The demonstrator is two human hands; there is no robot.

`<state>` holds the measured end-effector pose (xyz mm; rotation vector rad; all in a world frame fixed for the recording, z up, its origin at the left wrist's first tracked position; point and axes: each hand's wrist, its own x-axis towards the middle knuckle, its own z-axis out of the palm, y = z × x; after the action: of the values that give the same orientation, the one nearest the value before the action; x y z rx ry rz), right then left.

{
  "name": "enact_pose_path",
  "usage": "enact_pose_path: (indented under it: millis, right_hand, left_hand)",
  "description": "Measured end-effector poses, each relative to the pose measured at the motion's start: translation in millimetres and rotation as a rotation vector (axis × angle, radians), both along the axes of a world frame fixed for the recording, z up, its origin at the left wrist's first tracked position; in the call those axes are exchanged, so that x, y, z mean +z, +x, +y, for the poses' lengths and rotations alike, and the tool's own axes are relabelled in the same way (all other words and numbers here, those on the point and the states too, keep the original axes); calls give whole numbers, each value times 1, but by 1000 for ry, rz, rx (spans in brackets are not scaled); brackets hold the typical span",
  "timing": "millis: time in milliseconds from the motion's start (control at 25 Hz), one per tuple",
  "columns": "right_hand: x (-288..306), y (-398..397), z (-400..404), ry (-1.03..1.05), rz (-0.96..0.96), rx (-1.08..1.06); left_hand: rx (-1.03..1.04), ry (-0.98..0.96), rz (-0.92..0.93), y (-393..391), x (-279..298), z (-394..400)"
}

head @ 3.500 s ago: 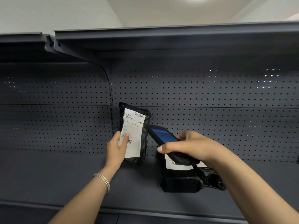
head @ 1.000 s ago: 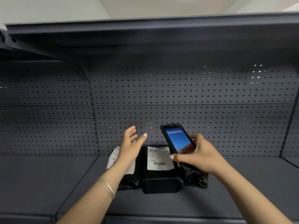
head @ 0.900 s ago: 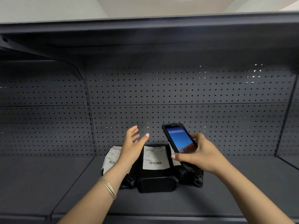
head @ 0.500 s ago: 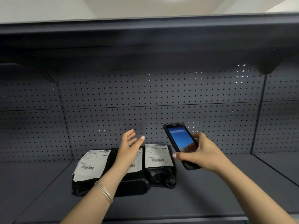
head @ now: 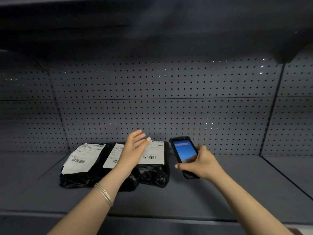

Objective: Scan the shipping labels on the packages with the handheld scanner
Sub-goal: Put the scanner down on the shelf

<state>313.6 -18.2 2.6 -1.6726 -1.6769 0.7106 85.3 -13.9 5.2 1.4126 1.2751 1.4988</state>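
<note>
black packages (head: 152, 173), white labels (head: 153, 154), grey shelf (head: 220, 192)

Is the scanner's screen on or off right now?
On. The scanner, held in the right hand, shows a lit blue screen facing the camera.

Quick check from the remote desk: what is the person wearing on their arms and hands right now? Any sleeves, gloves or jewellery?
Both forearms are bare, with no sleeves in view and no gloves. The left hand has thin silver-coloured metal bangles around its wrist, several slim bands lying close together, and a pale-looking thumbnail. The right hand shows no ring, watch or band on the visible wrist.
</note>
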Motion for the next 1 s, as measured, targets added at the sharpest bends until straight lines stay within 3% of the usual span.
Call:
enact_pose_path:
  millis: [360, 1000]
  right_hand:
    - [-50, -3, 21, -158, -245, -12]
    - [-55, -6, 29, -255, -384, -63]
  left_hand:
    - [12, -16, -42, -2, -9, -8]
    - [11, 3, -76, -10, -12, -4]
